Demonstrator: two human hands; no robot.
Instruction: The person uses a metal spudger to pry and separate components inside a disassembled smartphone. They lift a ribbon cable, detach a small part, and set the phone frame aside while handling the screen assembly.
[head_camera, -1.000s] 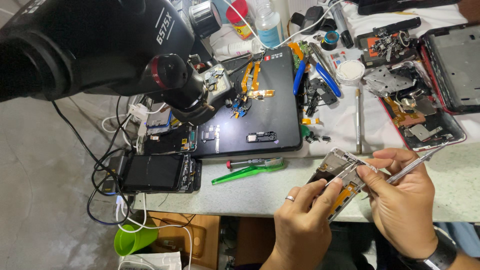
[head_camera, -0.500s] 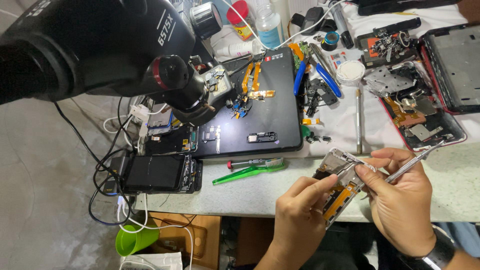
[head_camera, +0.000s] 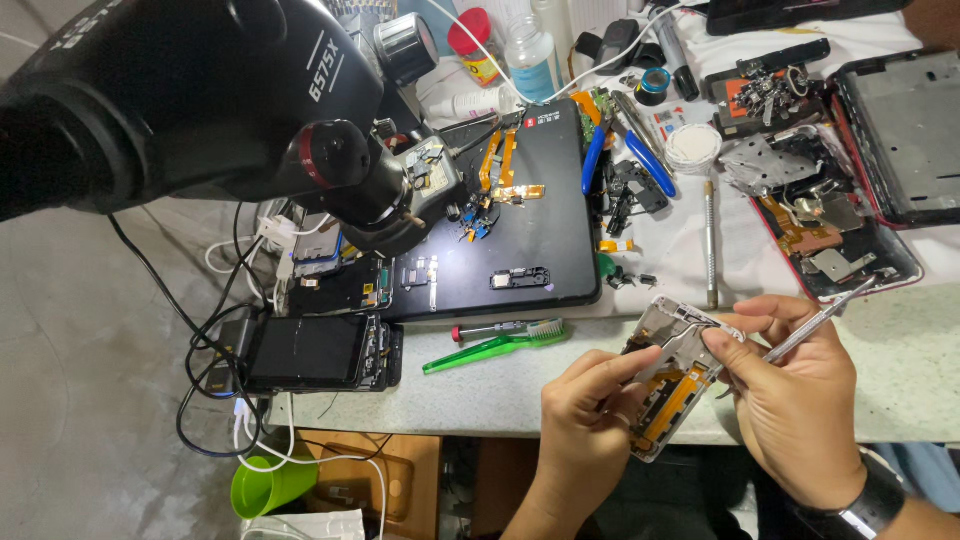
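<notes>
Currently both hands are on the opened phone (head_camera: 672, 375), held tilted just off the front edge of the bench (head_camera: 900, 370), orange flex showing inside. Left hand (head_camera: 585, 425) is closed on its lower left edge with fingers curled round it; right hand (head_camera: 795, 400) pinches the top right corner with thumb and forefinger and also has tweezers (head_camera: 820, 322) clamped between its fingers, tips pointing up-right. Green toothbrush (head_camera: 495, 348) lies near on the bench, black mat (head_camera: 520, 220) behind it, microscope (head_camera: 200, 100) upper left.
</notes>
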